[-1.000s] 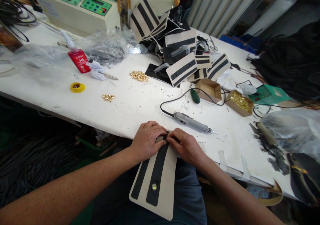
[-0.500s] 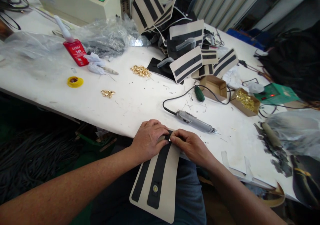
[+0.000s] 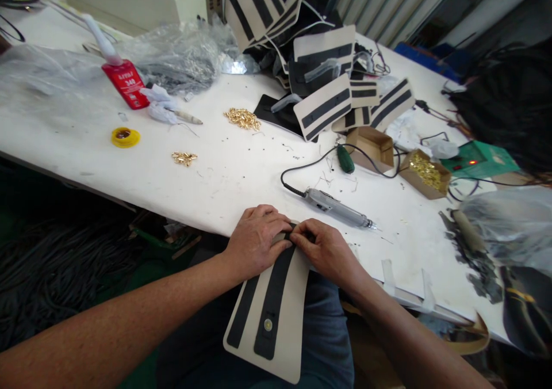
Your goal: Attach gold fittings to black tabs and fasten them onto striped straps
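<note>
A beige panel [image 3: 290, 325] with black strips lies tilted across my lap, its far end against the table edge. Near its lower end a round metal snap [image 3: 268, 324] sits on the longer black strip [image 3: 276, 285]. My left hand [image 3: 257, 240] grips the far end of the panel, thumb on top of the strip. My right hand [image 3: 322, 246] is closed in a pinch at that same end, fingertips meeting the strip beside the left thumb. Whatever the pinch holds is hidden by the fingers. Just beyond my hands rests a grey electric screwdriver [image 3: 338, 208] with a black cord.
On the white table [image 3: 215, 187] are gold fasteners [image 3: 242, 118], a smaller gold pile [image 3: 184, 158], yellow tape [image 3: 125, 137] and a red bottle [image 3: 126, 84]. Striped panels [image 3: 323, 107] are heaped at the back, near a cardboard box of gold parts [image 3: 425, 173] and a green-handled tool [image 3: 345, 160].
My right fingertips have shifted slightly left on the strip and now cover a small bright spot that showed there before. The left hand and panel stay nearly still; the view has tipped slightly.
</note>
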The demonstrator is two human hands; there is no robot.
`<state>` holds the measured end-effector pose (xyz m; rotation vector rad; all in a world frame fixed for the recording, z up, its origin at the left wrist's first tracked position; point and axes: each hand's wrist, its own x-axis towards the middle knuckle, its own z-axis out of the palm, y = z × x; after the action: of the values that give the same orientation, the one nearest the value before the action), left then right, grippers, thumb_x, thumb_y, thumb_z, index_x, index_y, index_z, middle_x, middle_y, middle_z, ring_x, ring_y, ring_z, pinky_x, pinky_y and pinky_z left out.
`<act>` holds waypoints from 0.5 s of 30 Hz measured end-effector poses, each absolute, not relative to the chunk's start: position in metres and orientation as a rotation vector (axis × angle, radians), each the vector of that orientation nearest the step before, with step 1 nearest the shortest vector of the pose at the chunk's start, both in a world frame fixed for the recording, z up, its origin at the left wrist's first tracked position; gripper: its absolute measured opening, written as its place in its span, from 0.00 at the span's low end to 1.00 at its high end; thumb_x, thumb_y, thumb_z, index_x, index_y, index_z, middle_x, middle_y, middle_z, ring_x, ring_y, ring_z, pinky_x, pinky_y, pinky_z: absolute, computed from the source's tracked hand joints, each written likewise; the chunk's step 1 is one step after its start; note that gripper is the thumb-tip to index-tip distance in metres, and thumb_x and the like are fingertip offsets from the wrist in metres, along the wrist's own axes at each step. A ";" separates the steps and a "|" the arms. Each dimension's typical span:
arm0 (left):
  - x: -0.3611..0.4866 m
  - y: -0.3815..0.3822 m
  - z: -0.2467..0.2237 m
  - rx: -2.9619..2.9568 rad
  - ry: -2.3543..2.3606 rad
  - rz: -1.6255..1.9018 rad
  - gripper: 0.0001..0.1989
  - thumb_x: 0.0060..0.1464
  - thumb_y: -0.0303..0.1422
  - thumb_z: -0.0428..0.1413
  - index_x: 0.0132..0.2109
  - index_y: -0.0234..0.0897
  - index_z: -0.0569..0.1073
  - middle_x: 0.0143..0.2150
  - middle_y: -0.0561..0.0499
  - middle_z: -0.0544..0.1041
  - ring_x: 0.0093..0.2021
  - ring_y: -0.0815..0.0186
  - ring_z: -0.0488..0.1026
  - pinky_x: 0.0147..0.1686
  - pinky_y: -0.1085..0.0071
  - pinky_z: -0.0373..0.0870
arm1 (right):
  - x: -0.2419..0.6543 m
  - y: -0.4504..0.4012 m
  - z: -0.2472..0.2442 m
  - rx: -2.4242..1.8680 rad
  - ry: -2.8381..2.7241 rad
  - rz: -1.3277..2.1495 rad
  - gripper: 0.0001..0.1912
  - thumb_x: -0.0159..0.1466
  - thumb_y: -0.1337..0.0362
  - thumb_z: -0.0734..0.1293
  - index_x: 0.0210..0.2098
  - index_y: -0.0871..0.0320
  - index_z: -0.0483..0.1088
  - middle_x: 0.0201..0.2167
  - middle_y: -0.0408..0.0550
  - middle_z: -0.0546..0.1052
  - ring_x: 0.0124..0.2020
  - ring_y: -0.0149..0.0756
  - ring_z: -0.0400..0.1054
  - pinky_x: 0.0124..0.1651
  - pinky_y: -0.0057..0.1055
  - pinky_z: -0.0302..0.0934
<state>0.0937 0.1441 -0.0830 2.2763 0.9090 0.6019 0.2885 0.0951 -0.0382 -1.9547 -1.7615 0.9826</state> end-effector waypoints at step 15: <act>0.095 0.143 -0.079 2.305 0.920 0.562 0.10 0.62 0.36 0.63 0.50 0.46 0.81 0.57 0.52 0.82 0.60 0.53 0.69 0.58 0.50 0.66 | 0.294 0.094 -0.042 -1.947 -1.557 1.119 0.09 0.64 0.58 0.69 0.32 0.57 0.76 0.26 0.41 0.75 0.28 0.32 0.64 0.33 0.29 0.55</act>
<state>0.0947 0.1434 -0.0790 2.3046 0.9196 0.5615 0.2938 0.0942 -0.0424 -1.9473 -1.5567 1.1191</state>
